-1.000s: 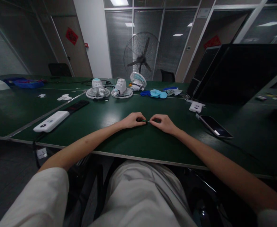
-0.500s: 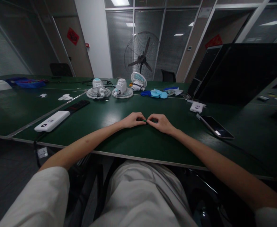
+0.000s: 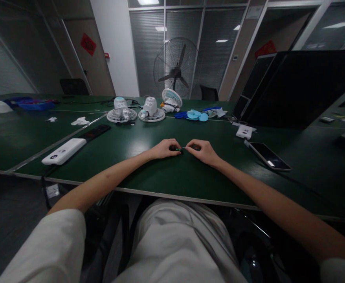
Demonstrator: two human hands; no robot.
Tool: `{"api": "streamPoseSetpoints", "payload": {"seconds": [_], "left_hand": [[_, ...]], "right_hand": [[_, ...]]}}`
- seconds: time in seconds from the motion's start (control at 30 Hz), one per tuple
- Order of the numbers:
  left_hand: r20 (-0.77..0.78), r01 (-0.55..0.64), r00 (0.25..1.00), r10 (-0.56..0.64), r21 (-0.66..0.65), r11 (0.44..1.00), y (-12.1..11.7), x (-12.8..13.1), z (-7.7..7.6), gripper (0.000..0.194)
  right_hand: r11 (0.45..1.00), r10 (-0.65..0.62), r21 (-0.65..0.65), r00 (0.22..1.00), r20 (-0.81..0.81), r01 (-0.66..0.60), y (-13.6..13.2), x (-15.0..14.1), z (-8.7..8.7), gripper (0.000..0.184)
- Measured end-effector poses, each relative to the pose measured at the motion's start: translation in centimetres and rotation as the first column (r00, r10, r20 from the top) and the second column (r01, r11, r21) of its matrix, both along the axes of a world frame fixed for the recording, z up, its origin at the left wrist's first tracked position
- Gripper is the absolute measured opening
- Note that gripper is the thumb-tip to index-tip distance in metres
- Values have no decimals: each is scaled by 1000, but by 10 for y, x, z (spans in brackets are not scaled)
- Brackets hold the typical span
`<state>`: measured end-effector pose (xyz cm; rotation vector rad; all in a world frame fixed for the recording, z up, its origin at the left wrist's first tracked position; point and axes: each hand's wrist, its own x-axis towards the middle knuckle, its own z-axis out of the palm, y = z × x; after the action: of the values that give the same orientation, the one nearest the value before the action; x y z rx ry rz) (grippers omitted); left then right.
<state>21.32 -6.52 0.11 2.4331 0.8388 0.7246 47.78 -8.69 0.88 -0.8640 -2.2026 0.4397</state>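
Both hands are close together above the green table, just ahead of its near edge. My left hand (image 3: 166, 149) is closed, with thumb and forefinger pinched on a small green piece (image 3: 178, 149) whose exact kind is too small to tell. Opposite it, my right hand (image 3: 203, 152) is closed in a pinch on a thin, light-coloured sliver (image 3: 183, 147). That sliver spans the narrow gap between the two sets of fingertips. Whether it joins the green piece is hidden by the left fingers.
Small white fans (image 3: 121, 112) stand at the back, beside light-blue fan blades (image 3: 197, 115) and blue gloves. To the left lies a long white device (image 3: 64, 151); to the right, a phone (image 3: 269, 156) and a white box (image 3: 244, 132). A large black monitor (image 3: 302, 90) leans at right.
My right hand has drawn slightly right, away from my left. A small gap now shows between the fingertips, with the thin sliver visible in it. The left hand has barely moved.
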Motion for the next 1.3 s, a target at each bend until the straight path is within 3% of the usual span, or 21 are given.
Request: {"api": "streamPoseSetpoints", "payload": {"seconds": [0.43, 0.7, 0.9, 1.03, 1.17, 1.3], "left_hand": [[-30, 19, 999, -18, 15, 1000, 2, -3, 0, 30], [-66, 64, 996, -61, 46, 997, 2, -1, 0, 29], [-80, 65, 995, -60, 73, 995, 3, -2, 0, 28], [-77, 107, 991, -106, 18, 994, 2, -6, 4, 31], [-54, 120, 991, -121, -26, 992, 14, -24, 3, 33], [-92, -45, 995, 46, 13, 999, 45, -68, -1, 32]], "right_hand": [[1000, 18, -14, 992, 123, -16, 5, 6, -4, 16], [997, 70, 31, 994, 80, -73, 1, -6, 0, 17], [998, 21, 62, 1000, 3, -21, 1, -3, -2, 17], [998, 15, 59, 1000, 9, -15, -2, 0, 0, 17], [999, 15, 45, 1000, 26, -17, -6, 1, 4, 18], [1000, 15, 21, 999, 40, -16, -6, 4, 4, 20]]}}
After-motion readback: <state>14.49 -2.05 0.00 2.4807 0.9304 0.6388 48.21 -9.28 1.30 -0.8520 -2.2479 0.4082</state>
